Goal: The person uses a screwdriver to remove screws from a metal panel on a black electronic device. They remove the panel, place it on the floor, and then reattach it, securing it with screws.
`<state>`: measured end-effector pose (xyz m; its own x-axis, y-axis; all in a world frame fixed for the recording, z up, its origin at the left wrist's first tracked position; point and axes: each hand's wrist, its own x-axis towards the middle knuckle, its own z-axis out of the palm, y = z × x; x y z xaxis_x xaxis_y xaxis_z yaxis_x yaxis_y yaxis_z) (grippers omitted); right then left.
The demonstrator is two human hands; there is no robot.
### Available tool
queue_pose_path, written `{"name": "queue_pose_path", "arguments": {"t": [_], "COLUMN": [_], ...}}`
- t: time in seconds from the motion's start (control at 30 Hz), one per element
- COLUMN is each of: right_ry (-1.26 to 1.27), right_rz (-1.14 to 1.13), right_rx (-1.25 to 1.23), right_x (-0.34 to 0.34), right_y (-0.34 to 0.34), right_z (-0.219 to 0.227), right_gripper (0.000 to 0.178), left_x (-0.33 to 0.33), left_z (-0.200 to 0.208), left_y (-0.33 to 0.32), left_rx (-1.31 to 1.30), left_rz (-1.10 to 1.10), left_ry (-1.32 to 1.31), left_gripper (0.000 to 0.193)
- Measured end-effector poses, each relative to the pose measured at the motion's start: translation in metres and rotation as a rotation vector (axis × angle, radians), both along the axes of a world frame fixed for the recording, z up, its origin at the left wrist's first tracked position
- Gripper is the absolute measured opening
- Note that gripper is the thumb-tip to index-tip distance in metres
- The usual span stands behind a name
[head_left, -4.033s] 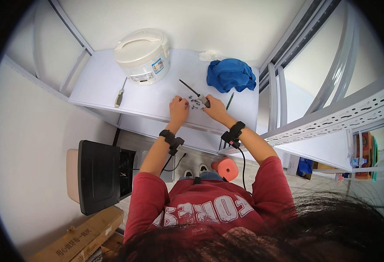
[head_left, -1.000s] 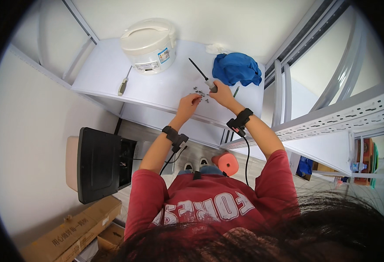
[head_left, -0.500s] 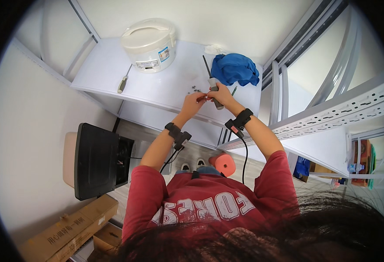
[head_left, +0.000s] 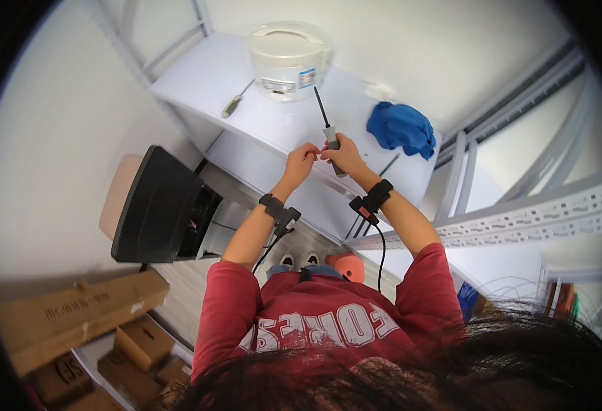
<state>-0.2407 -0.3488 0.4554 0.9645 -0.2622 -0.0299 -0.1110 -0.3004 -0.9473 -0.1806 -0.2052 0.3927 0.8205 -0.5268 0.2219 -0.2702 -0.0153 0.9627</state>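
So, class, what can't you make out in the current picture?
Head view:
- Left hand: whether it pinches anything; too small to tell.
- Screwdriver: part of its handle, covered by the right hand.
- Cooker: its inside, hidden by the closed lid.
- Its label: print, blurred.
- Blue cloth: its underside, hidden by its folds.
- Long cardboard box: left end, cut off by the dark rim.

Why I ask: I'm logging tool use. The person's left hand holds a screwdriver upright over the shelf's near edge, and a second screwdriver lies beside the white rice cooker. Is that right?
Not quite: the head view shows the right hand, not the left hand, holding the screwdriver. The second screwdriver does lie beside the white rice cooker.
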Motion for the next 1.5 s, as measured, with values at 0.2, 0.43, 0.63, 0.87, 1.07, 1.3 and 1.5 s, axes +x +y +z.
{"name": "queue_pose_path", "arguments": {"t": [0.2, 0.43, 0.63, 0.87, 1.07, 1.3, 1.5], "right_ry": [-0.112, -0.078, -0.109, -0.167, -0.152, -0.192, -0.089], "right_rz": [0.237, 0.42, 0.529, 0.63, 0.743, 0.905, 1.053], "right_rx": [-0.048, 0.06, -0.083, -0.128, -0.206, -0.279, -0.331], "right_x": [0.036, 0.03, 0.005, -0.03, -0.066, -0.087, -0.099], "right_y": [0.08, 0.177, 0.247, 0.303, 0.344, 0.368, 0.351], "right_z": [-0.021, -0.047, -0.049, -0.058, -0.049, -0.056, -0.062], "right_gripper": [0.025, 0.023, 0.026, 0.023, 0.023, 0.029, 0.034], "left_x": [0.001, -0.04, -0.077, -0.134, -0.174, -0.206, -0.213], "left_z": [-0.004, -0.026, -0.053, -0.047, -0.049, -0.049, -0.063], "left_y": [0.073, 0.165, 0.229, 0.274, 0.318, 0.345, 0.375], "left_rx": [-0.301, -0.194, -0.139, -0.131, -0.037, -0.097, -0.337], "left_rz": [0.21, 0.572, 0.745, 0.895, 1.055, 1.156, 1.246], "left_ry": [0.25, 0.426, 0.307, 0.387, 0.25, 0.283, 0.393], "left_gripper": [0.025, 0.021, 0.027, 0.03, 0.023, 0.019, 0.026]}}
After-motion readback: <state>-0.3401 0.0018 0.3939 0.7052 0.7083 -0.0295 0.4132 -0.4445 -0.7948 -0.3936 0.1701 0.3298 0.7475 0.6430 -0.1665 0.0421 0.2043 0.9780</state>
